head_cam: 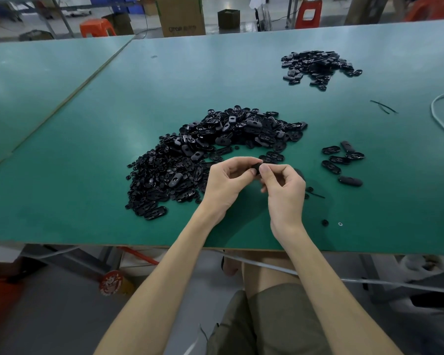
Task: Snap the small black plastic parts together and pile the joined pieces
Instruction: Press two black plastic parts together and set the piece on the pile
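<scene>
Grip of left hand (227,180) and right hand (285,190) pinches one black part (257,166), mostly hidden.

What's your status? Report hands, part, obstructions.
Left hand and right hand both pinch one small black part, above the green table. Loose-parts pile just beyond; few pieces lie right. Nothing blocking the hands.

Left hand (226,183) and right hand (283,190) that were bare, short plain fingernails (264,170), slim forearms (164,278) that were uncovered as far as could be seen, dull olive-brown cloth shorts (267,326) that ended above a bare knee (267,272), fabric that lay creased
</scene>
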A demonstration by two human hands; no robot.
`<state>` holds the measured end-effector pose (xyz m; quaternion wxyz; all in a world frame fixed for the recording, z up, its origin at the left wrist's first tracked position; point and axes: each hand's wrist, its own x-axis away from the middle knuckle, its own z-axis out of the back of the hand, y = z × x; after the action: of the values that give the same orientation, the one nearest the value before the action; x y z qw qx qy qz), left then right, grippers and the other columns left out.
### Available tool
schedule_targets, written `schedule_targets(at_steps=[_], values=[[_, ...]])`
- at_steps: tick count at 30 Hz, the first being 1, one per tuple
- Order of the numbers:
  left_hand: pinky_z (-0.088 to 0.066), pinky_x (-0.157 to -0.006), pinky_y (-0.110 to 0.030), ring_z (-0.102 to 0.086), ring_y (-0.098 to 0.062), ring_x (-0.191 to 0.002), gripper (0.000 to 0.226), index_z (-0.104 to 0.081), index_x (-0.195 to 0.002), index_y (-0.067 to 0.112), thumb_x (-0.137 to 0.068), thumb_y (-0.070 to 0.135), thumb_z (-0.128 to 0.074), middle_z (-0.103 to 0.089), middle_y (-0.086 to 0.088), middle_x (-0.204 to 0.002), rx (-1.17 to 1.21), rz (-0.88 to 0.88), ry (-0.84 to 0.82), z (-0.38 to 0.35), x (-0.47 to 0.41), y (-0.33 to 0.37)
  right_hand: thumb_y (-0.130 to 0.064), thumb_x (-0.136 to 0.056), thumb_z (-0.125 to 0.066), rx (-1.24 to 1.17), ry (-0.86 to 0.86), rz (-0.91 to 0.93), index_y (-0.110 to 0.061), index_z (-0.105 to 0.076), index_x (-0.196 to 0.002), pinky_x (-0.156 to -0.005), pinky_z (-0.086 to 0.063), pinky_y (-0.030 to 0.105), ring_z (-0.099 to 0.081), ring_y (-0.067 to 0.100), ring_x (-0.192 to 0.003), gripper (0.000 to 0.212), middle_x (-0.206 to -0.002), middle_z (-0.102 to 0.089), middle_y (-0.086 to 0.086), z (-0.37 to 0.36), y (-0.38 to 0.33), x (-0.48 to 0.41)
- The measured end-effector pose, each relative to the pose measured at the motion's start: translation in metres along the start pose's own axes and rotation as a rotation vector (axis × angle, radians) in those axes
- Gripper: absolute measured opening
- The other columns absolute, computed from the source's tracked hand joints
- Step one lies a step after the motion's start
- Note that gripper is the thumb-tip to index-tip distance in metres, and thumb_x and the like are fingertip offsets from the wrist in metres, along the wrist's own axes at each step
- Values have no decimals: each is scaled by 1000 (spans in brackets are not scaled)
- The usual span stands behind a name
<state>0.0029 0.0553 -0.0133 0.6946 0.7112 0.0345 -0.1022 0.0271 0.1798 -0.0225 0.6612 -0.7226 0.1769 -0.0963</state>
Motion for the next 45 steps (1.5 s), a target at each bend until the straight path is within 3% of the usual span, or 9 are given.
schedule_targets(at_steps=[5, 22, 29, 32, 35, 39, 41, 43, 45], values=[[-57, -89, -27, -73, -13, -91, 20, -76, -106, 3, -93, -9, -65, -78, -7, -101, -41, 11, 30, -1, 0, 1, -20, -98, -72, 20, -8, -11, -18, -74, -91, -63, -51, 20, -59, 3, -60, 7, -76, -72, -5, -1, 0, 0], [-57, -86, -24, -75, -15, -91, 21, -76, -111, 1, -92, -5, -71, -80, -7, -101, -14, 20, 17, 0, 0, 1, -22, -100, -70, -1, 18, -1, -17, -73, -93, -67, -52, 23, -59, 7, -61, 9, -70, -69, -7, -1, -2, 0], [-59, -87, -27, -75, -17, -92, 21, -78, -107, 11, -91, -1, -73, -79, 1, -100, -175, -96, 105, -16, -14, 31, -12, -106, -56, -8, 31, -19, -19, -72, -100, -68, -52, 20, -68, 3, -75, 19, -84, -75, -10, -4, -5, 0], [-56, -82, -18, -73, -4, -86, 21, -80, -101, 16, -87, 1, -75, -78, 11, -92, -245, -141, 8, -43, -36, 57, -8, -105, -55, 6, -13, -12, -19, -69, -89, -63, -47, 25, -59, 5, -65, 24, -74, -69, -9, -4, -6, 0], [-47, -72, -7, -63, 11, -71, 13, -80, -96, 16, -88, 6, -77, -73, 17, -80, -396, -174, -139, -79, -51, 67, -3, -99, -55, 25, -63, -34, -32, -57, -63, -57, -34, 23, -39, 3, -56, 46, -56, -51, -18, -3, -9, 2], [-52, -80, -14, -67, -3, -81, 16, -80, -104, 9, -90, 4, -74, -77, -1, -94, -561, -127, -306, -114, -70, 63, -9, -90, -61, -75, -110, -60, 3, -56, -81, -63, -38, 47, -36, 25, -74, 16, -77, -51, 8, -3, -12, 5], [-53, -79, -17, -67, -9, -82, 23, -79, -110, 7, -90, -1, -71, -78, -7, -103, -609, -94, -372, -122, -73, 57, -21, -84, -63, -238, -114, -133, 3, -65, -93, -66, -44, 36, -49, 22, -75, 26, -89, -60, 12, -2, -16, 7], [-52, -72, -14, -67, -5, -77, 28, -77, -115, 6, -91, -4, -68, -78, -7, -108, -605, -48, -415, -125, -74, 48, -7, -95, -62, -337, -97, -165, 12, -65, -112, -65, -47, 27, -56, 17, -76, 26, -98, -63, 17, 0, -17, 9], [-55, -68, -16, -71, -3, -74, 30, -75, -119, 5, -93, -5, -63, -77, -7, -114, -584, 2, -445, -124, -73, 40, 7, -99, -56, -250, -74, -138, 13, -65, -113, -71, -47, 34, -58, 22, -82, 17, -99, -66, 18, 1, -14, 9]])
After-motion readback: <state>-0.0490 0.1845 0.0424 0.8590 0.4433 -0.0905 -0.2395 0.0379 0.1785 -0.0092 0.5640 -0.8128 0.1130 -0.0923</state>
